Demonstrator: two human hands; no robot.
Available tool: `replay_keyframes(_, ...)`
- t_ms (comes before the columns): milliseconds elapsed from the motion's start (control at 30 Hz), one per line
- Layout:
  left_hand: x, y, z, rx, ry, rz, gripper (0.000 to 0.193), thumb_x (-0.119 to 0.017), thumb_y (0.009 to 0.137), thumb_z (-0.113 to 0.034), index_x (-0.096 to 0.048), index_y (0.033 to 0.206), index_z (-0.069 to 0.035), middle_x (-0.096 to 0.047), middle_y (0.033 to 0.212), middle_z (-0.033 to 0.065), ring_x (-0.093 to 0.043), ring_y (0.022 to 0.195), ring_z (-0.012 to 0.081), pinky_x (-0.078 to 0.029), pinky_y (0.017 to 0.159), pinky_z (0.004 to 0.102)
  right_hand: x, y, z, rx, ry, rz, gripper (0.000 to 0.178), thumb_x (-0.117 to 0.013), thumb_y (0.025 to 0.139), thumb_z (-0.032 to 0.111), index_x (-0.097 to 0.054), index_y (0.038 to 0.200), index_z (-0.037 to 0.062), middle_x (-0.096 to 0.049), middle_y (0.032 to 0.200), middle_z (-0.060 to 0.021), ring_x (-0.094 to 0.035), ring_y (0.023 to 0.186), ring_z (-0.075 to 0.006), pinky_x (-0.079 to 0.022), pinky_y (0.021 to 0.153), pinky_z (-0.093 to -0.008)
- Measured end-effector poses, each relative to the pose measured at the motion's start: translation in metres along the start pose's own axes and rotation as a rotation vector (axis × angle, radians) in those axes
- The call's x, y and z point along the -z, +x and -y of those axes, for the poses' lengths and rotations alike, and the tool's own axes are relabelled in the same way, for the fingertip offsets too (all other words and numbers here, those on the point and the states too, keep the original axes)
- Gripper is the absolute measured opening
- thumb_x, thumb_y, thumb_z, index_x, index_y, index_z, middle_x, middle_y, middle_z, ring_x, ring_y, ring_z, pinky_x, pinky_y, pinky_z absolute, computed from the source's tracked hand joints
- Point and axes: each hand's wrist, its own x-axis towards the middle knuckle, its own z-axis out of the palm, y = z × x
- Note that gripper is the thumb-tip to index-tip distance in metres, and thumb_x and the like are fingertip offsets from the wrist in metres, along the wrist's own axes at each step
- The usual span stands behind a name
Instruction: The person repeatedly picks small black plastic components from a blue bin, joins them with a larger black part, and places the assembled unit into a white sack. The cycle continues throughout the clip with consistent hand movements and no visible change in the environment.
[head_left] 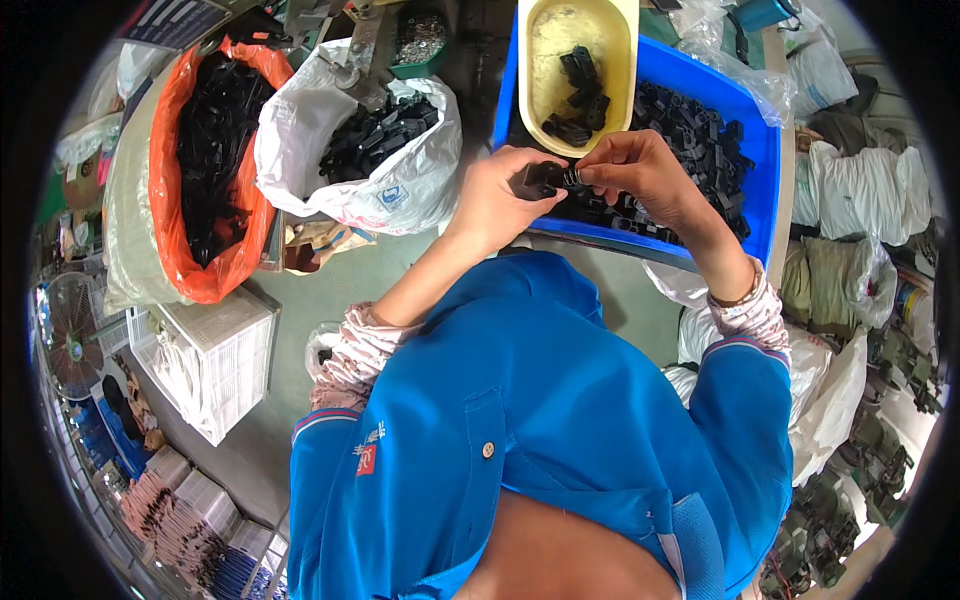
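My left hand (pixel 492 197) is closed around a black plastic part (pixel 537 180), its thumb and fingers along the part's sides. From the right, my right hand (pixel 645 178) meets it with thumb and forefinger pinched together at the part's end. A small shiny piece (pixel 572 177), perhaps a ring or spring, shows at those fingertips; its exact kind is too small to tell. Both hands are over the near edge of a blue bin (pixel 768 190) full of black plastic parts. Just beyond them, a yellow tub (pixel 628 60) holds several black pieces.
Left of the hands stands a white woven sack (pixel 420 190) of black parts, beside an orange-lined sack (pixel 170 190) of black pieces. A green container (pixel 418 68) of small metal bits sits behind. A white plastic crate (pixel 225 380) is at lower left; bags (pixel 865 195) line the right.
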Motion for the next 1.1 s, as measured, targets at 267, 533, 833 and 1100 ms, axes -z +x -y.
replay_keyframes(267, 0.009, -0.002, -0.004, -0.223, 0.353, -0.12, 0.033, -0.078, 0.072, 0.0, -0.071, 0.105, -0.005, -0.069, 0.091, 0.0111, -0.069, 0.083, 0.0196, -0.054, 0.073, 0.0315, -0.022, 0.027, 0.034, 0.269, -0.717, -0.058, 0.012, -0.065, 0.07, 0.009, -0.068, 0.074, -0.0016, -0.066, 0.069, -0.0194, -0.066, 0.064, -0.0335, -0.052, 0.061, -0.0385)
replay_keyframes(533, 0.013, 0.005, -0.005, -0.002, 0.155, -0.153, 0.033, -0.079, 0.07, -0.003, -0.069, 0.101, -0.003, -0.07, 0.096, 0.0156, -0.068, 0.086, 0.0311, -0.054, 0.075, 0.0354, -0.019, 0.042, 0.049, 0.309, -0.848, 0.033, 0.009, -0.065, 0.073, 0.005, -0.063, 0.076, -0.0042, -0.064, 0.065, -0.0132, -0.06, 0.057, -0.0196, -0.048, 0.057, -0.033)
replay_keyframes(833, 0.013, 0.012, 0.002, -0.116, 0.009, -0.256, 0.031, -0.076, 0.08, -0.003, -0.066, 0.109, -0.003, -0.072, 0.096, 0.0055, -0.066, 0.087, 0.0103, -0.052, 0.08, 0.0248, -0.01, 0.066, 0.04, 0.008, -0.258, 0.081, 0.022, -0.074, 0.075, 0.016, -0.069, 0.085, -0.0034, -0.067, 0.074, -0.0115, -0.066, 0.064, -0.0209, -0.053, 0.059, -0.0293)
replay_keyframes(1100, 0.019, 0.018, 0.01, 0.074, -0.365, -0.332, 0.019, -0.071, 0.087, -0.005, -0.062, 0.102, 0.001, -0.064, 0.092, 0.0045, -0.06, 0.076, 0.0077, -0.056, 0.066, 0.0257, -0.014, 0.045, -0.005, 0.073, 0.276, -0.156, 0.034, -0.066, 0.092, 0.024, -0.058, 0.115, 0.0013, -0.064, 0.097, -0.0104, -0.065, 0.088, -0.0177, -0.056, 0.075, -0.0305)
